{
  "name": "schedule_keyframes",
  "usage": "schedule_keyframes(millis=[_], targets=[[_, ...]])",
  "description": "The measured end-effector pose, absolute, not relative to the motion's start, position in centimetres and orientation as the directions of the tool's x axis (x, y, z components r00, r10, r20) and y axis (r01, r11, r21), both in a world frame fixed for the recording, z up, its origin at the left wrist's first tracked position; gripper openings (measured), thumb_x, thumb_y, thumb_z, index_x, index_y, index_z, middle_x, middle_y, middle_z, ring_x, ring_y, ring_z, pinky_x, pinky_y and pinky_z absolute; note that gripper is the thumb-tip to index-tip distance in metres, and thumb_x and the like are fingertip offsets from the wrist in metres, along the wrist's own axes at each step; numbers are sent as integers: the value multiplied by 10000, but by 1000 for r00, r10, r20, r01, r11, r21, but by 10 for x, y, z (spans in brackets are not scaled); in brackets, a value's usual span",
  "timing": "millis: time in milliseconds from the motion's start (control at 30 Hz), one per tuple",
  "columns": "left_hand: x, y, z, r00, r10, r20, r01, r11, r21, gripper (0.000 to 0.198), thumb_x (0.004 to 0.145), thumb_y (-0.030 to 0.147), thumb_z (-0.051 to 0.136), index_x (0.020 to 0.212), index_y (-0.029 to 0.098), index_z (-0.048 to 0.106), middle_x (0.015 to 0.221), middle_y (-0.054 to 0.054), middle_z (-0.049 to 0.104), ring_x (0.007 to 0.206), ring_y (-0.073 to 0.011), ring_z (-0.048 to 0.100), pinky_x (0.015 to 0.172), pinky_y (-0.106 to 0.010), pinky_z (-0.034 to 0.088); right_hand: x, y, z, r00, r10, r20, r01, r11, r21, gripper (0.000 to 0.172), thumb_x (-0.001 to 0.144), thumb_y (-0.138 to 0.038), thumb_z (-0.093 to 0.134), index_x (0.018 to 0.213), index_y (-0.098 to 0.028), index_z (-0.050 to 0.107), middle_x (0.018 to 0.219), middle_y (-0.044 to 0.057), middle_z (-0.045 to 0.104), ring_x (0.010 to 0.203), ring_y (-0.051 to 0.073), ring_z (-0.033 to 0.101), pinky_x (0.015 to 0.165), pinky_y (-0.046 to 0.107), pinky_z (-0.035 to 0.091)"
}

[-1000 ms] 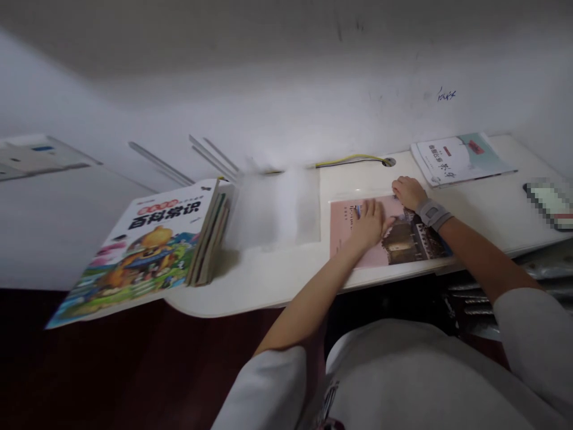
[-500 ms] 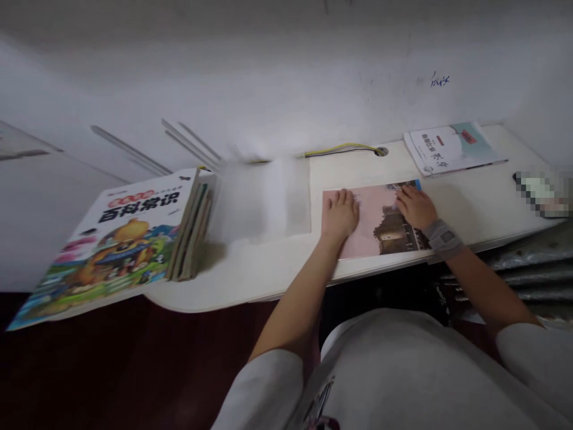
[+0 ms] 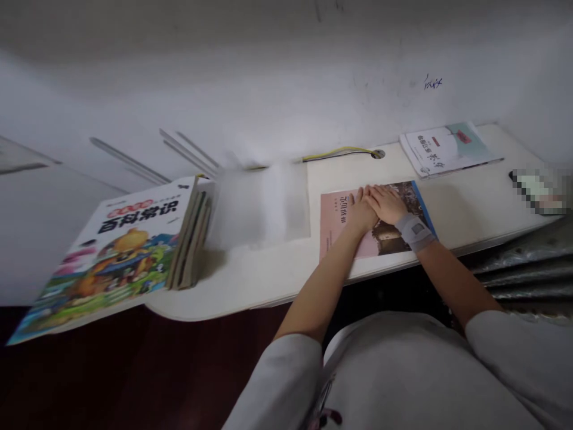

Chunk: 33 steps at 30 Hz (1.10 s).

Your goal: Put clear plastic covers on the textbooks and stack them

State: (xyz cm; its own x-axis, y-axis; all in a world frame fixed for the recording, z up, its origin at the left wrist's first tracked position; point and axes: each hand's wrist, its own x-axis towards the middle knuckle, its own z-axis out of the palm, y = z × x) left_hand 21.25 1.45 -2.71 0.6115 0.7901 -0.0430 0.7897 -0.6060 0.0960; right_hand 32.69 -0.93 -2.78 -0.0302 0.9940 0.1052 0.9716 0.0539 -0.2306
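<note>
A pink book (image 3: 331, 230) with a dark building picture and a blue edge lies flat near the front of the white desk (image 3: 259, 269). Both palms rest on its cover. My left hand (image 3: 362, 214) is flat at the middle, fingers pointing away from me. Beside it, touching and partly overlapping, my right hand (image 3: 388, 204) lies flat with fingers stretched leftward; a grey band (image 3: 416, 233) circles that wrist. To their left is a clear plastic sheet (image 3: 286, 203), flat on the desk.
At left, a large picture book (image 3: 129, 245) tops a stack that overhangs the desk edge. Another book (image 3: 447, 149) with a pen-like stick lies at the back right. A blurred-out phone-like object (image 3: 539, 191) is at far right. A yellow cable (image 3: 335, 152) runs into a desk hole.
Both hands have slid toward each other over the cover, the left rightward and the right leftward, and now meet. More of the cover's left-hand print and blue right edge shows.
</note>
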Motion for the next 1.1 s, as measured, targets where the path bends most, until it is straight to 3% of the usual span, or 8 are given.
schedule_keyframes(millis=[167, 333, 433, 633, 767, 900, 1100], targets=[[176, 33, -33, 427, 904, 22, 895, -426, 129, 622, 966, 387, 158, 1488, 75, 286, 1561, -151, 267, 1440, -307, 234, 1153, -502, 195, 353, -16, -40, 14, 995, 96, 992, -2, -122, 619, 972, -472, 276, 1441, -83, 385, 1535, 172, 322, 1417, 306, 285, 1134, 511, 213], [156, 44, -39, 311, 950, 5, 933, -306, 186, 635, 959, 425, 180, 1492, 96, 283, 1575, -139, 240, 1449, -330, 194, 1158, -514, 170, 368, -16, -38, 92, 995, 49, 988, -85, -128, 641, 953, -504, 283, 1461, -120, 361, 1552, 150, 294, 1423, 319, 266, 1124, 537, 228], [156, 45, -40, 271, 962, 40, 940, -273, 207, 616, 959, 388, 209, 1465, 54, 320, 1553, -189, 272, 1438, -338, 220, 1147, -498, 197, 382, -19, -40, 168, 985, 39, 976, -161, -146, 639, 947, -495, 292, 1465, -126, 352, 1558, 142, 284, 1424, 322, 260, 1112, 552, 239], [157, 49, -32, 228, 966, 122, 942, -250, 225, 484, 942, 256, 248, 1255, 53, 558, 1316, -224, 541, 1277, -326, 435, 1037, -440, 349, 397, -22, -42, 198, 965, 174, 978, -183, -97, 527, 953, -395, 308, 1368, -112, 467, 1461, 176, 447, 1341, 324, 376, 1065, 555, 270], [149, 57, -25, 225, 965, 133, 939, -251, 235, 411, 915, 233, 325, 1113, 78, 649, 1230, -235, 574, 1209, -344, 466, 987, -463, 371, 394, -19, -41, 160, 954, 252, 987, -157, -33, 436, 947, -349, 328, 1219, -105, 567, 1281, 203, 590, 1229, 307, 464, 999, 486, 327], [137, 62, -24, 161, 975, 153, 937, -199, 287, 398, 893, 307, 411, 1015, 50, 689, 1156, -281, 584, 1160, -380, 494, 956, -490, 380, 395, -18, -46, 148, 945, 292, 989, -146, -29, 419, 942, -329, 350, 1203, -91, 574, 1247, 205, 606, 1206, 310, 474, 954, 448, 351], [127, 67, -28, 36, 984, 173, 867, -117, 485, 327, 863, 289, 453, 951, 102, 706, 1025, -217, 665, 1057, -340, 574, 924, -441, 417, 397, -16, -55, 156, 942, 297, 988, -148, -48, 460, 951, -353, 340, 1270, -89, 540, 1327, 198, 566, 1260, 317, 453, 966, 447, 352]])
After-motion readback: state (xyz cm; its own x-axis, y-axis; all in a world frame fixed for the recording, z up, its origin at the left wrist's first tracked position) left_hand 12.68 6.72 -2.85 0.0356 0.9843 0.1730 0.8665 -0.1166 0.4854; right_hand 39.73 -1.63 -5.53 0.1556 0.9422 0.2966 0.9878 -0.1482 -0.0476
